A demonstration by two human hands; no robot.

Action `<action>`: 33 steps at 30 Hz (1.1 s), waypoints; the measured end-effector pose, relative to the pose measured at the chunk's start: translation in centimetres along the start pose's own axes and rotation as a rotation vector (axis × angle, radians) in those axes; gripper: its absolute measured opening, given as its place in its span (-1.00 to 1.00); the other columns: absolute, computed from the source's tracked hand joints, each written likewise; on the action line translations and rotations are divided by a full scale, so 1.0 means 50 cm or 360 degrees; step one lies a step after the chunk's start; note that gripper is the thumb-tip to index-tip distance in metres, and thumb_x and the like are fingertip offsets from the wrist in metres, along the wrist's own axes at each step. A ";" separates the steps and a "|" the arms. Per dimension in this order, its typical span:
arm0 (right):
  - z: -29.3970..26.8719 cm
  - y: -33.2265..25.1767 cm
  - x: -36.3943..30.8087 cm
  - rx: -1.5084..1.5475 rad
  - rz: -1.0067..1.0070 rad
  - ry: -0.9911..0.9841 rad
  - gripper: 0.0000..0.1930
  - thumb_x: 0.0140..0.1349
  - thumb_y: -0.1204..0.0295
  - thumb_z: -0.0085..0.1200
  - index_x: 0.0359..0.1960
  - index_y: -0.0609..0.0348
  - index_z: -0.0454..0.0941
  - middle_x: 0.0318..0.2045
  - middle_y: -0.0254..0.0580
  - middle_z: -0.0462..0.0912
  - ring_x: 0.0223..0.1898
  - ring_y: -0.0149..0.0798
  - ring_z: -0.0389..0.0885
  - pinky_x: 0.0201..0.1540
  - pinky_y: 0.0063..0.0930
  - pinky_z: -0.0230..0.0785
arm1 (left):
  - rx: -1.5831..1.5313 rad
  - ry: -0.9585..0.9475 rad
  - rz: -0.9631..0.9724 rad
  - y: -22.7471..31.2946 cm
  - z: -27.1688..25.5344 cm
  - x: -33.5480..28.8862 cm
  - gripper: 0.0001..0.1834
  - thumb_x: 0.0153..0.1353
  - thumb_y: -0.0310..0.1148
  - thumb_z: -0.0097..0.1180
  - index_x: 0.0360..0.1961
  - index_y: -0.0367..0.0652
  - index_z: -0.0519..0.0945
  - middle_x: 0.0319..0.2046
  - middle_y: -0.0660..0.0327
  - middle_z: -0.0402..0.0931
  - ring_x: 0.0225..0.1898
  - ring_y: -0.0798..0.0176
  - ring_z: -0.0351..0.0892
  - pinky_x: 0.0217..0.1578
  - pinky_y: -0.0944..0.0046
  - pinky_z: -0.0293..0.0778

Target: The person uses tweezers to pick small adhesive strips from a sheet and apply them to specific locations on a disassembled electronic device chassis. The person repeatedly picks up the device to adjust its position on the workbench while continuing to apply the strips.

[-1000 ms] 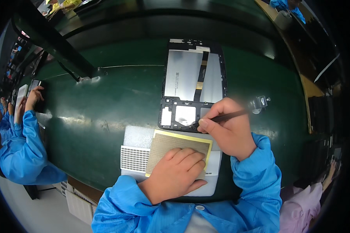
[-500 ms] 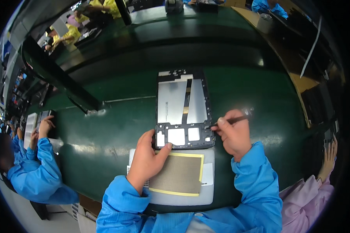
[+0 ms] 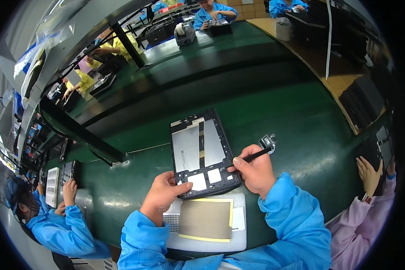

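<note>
A tablet screen assembly [image 3: 186, 146] with a black frame, silver back plates and a dark flat cable lies at a slant on the green table. My left hand [image 3: 164, 191] grips its lower left corner, thumb on top and fingers at the side. My right hand [image 3: 256, 171] pinches a slim black stick-like tool [image 3: 258, 154], its tip hidden by my fingers at the frame's lower right edge. Just in front of me, a brown grid-patterned sheet [image 3: 204, 220] with yellow edges rests on a white foam pad [image 3: 239, 242].
Beyond my right hand stands a small round clear-and-silver object [image 3: 267, 141]. A metal post [image 3: 81, 130] rises at the left. Co-workers sit close on both sides, one in blue [image 3: 58, 229], one in pink sleeves [image 3: 357, 225]. A tape dispenser [image 3: 184, 35] stands far off.
My view has shifted and tilted, showing more of the far benches. The tablet assembly now sits more slanted, still in my left hand. My right hand keeps the black tool at its lower right edge.
</note>
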State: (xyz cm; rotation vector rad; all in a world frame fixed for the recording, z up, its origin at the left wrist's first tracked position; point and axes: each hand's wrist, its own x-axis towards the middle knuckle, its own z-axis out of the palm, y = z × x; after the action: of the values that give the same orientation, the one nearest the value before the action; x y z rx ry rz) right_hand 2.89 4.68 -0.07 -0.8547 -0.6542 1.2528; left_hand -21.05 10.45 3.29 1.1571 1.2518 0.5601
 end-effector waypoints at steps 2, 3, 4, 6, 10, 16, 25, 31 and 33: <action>0.002 0.004 -0.004 -0.0050 -0.0042 -0.0025 -0.81 0.15 0.58 0.13 -0.33 0.26 0.31 -0.43 -0.11 0.55 -0.38 -0.25 0.65 -0.29 -0.43 0.54 | -0.0330 -0.0028 0.0031 -0.014 -0.002 0.001 -0.48 -0.01 -0.63 0.24 -0.01 -0.55 0.33 -0.20 -0.01 0.53 -0.20 0.21 0.58 -0.12 0.27 0.53; 0.000 0.004 -0.003 -0.0075 -0.0062 -0.0037 -0.81 0.15 0.59 0.13 -0.33 0.26 0.32 -0.42 -0.11 0.55 -0.38 -0.25 0.65 -0.28 -0.44 0.53 | -0.0497 -0.0043 0.0045 -0.020 0.000 0.002 -0.49 0.00 -0.64 0.22 -0.01 -0.54 0.33 -0.20 -0.01 0.53 -0.19 0.21 0.58 -0.12 0.26 0.53; -0.001 0.002 -0.002 -0.0062 -0.0068 -0.0074 -0.81 0.15 0.59 0.13 -0.33 0.26 0.32 -0.42 -0.12 0.55 -0.37 -0.25 0.65 -0.28 -0.44 0.53 | -0.0642 -0.0045 0.0043 -0.018 0.003 -0.002 -0.52 0.01 -0.66 0.19 -0.02 -0.52 0.33 -0.18 -0.03 0.52 -0.17 0.19 0.57 -0.10 0.23 0.52; -0.006 -0.002 -0.004 -0.0034 -0.0077 -0.0138 -0.81 0.15 0.59 0.13 -0.34 0.26 0.32 -0.42 -0.14 0.54 -0.37 -0.24 0.66 -0.28 -0.44 0.53 | -0.0929 -0.0055 0.0031 -0.012 0.013 -0.013 -0.56 0.04 -0.68 0.12 -0.02 -0.47 0.33 -0.14 -0.05 0.50 -0.14 0.15 0.57 -0.06 0.18 0.52; -0.013 -0.009 0.001 0.0027 -0.0156 -0.0086 -0.80 0.15 0.59 0.14 -0.34 0.23 0.31 -0.42 -0.21 0.50 -0.37 -0.25 0.65 -0.30 -0.45 0.52 | -0.1112 -0.0088 0.0258 -0.024 -0.024 -0.023 -0.62 0.07 -0.66 0.06 -0.03 -0.42 0.36 -0.15 -0.04 0.52 -0.13 0.09 0.57 -0.01 0.12 0.49; -0.025 -0.012 0.014 0.0151 -0.0092 0.0074 -0.80 0.15 0.59 0.13 -0.32 0.20 0.31 -0.41 -0.18 0.52 -0.41 -0.27 0.63 -0.33 -0.46 0.51 | -0.1165 0.0024 0.0495 -0.017 -0.081 -0.062 -0.59 0.07 -0.62 0.10 -0.02 -0.43 0.37 -0.11 -0.03 0.51 -0.11 0.08 0.57 0.02 0.11 0.47; -0.026 -0.013 0.014 0.0153 -0.0067 0.0085 -0.80 0.15 0.58 0.14 -0.32 0.19 0.32 -0.42 -0.17 0.53 -0.42 -0.28 0.63 -0.34 -0.46 0.51 | -0.1208 -0.0104 0.0420 -0.045 -0.042 -0.035 -0.62 0.12 -0.59 0.09 -0.02 -0.40 0.36 -0.12 0.00 0.51 -0.09 0.12 0.56 0.03 0.14 0.45; -0.030 -0.015 0.015 0.0143 -0.0107 0.0120 -0.80 0.15 0.56 0.15 -0.33 0.20 0.33 -0.44 -0.17 0.53 -0.44 -0.29 0.62 -0.36 -0.46 0.51 | -0.0121 0.0186 0.0288 -0.047 -0.002 -0.001 -0.52 0.15 -0.51 0.14 0.07 -0.45 0.30 -0.14 0.04 0.52 -0.16 0.18 0.57 -0.07 0.23 0.50; -0.032 -0.014 0.017 0.0110 -0.0119 0.0123 -0.80 0.15 0.55 0.16 -0.34 0.21 0.33 -0.44 -0.16 0.53 -0.44 -0.29 0.62 -0.36 -0.46 0.51 | 0.0667 0.0423 0.0571 -0.049 0.005 -0.018 -0.34 0.03 -0.38 0.27 0.12 -0.42 0.29 -0.08 -0.04 0.45 -0.07 0.04 0.47 0.02 0.17 0.38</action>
State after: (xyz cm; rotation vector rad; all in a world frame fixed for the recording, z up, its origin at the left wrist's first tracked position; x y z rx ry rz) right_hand 4.72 5.13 -0.38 -0.8105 -0.5727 1.1629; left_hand -21.67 8.71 1.48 1.7230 1.4395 0.7577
